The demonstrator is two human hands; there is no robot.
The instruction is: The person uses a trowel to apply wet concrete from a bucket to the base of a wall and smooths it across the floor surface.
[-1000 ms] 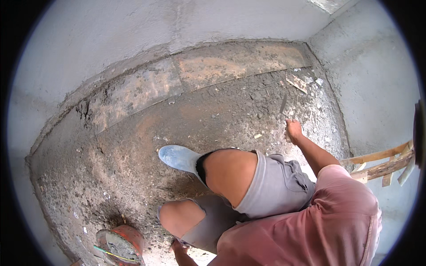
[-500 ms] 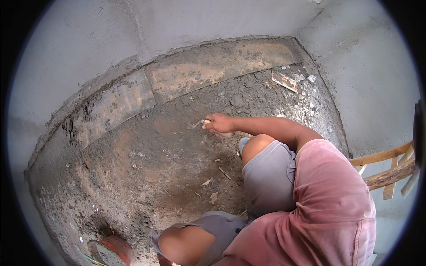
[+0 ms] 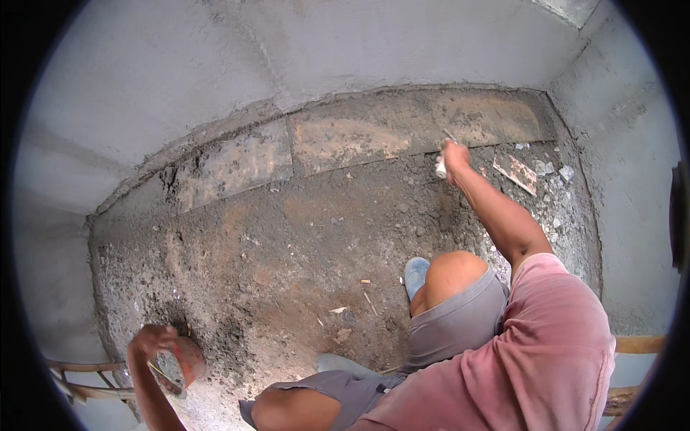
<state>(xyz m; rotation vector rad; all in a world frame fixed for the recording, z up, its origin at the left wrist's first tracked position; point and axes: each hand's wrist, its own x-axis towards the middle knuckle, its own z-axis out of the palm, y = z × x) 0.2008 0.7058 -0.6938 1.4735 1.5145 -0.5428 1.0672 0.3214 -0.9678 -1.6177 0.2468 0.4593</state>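
My right hand is closed around a small trowel with a pale handle and a thin metal neck. It is over the far right part of the floor, by the edge of the flat boards; the trowel's blade is hard to make out. At the lower left, my left hand has its fingers curled at the rim of a red bucket smeared with grey. A thin yellow-green strip shows at the bucket's mouth. Dark crumbly mortar lies below my right hand.
Grey plastered walls enclose the floor. A broken tile piece and white rubble lie at the right. Small wood scraps are scattered near my feet. Wooden slats show at the lower left.
My right hand has moved farther away and to the right with the trowel, up to the boards. My left hand has come into view at the bucket. The view has shifted.
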